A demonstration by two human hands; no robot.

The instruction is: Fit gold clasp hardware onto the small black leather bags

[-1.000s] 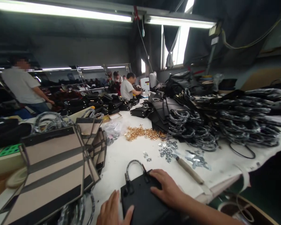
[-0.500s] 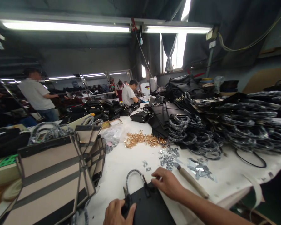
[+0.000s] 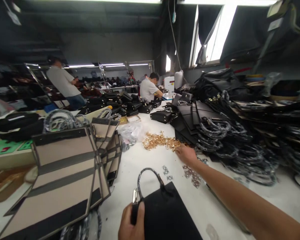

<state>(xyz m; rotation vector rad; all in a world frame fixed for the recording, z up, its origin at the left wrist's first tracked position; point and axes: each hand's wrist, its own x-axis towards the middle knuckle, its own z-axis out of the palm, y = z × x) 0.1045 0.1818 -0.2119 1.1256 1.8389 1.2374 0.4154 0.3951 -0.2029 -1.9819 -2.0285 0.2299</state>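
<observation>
A black handbag panel (image 3: 168,213) lies on the white worktable before me, its arched handle (image 3: 150,170) wrapped in clear film. My left hand (image 3: 132,220) grips its left edge, thumb on top. Just above that thumb a shiny metal fitting (image 3: 135,196) stands up by the handle's base. Farther forward, my right hand (image 3: 186,155) reaches the right end of a pile of small gold metal pieces (image 3: 157,140). Its fingers are bent together there; what they pinch is hidden. Flat patterned metal plates (image 3: 191,175) lie under and beside my right forearm.
Beige and black bag panels (image 3: 65,176) stack at the left. Black pieces with film-wrapped handles (image 3: 215,133) heap on the right. A clear plastic bag (image 3: 131,131) sits by the gold pile. Farther back, one person (image 3: 148,88) bends over the table and another (image 3: 62,81) stands left.
My right hand has left the panel's top edge and moved forward to the gold pile. My left hand still holds the panel. The view has tilted down and shifted left.
</observation>
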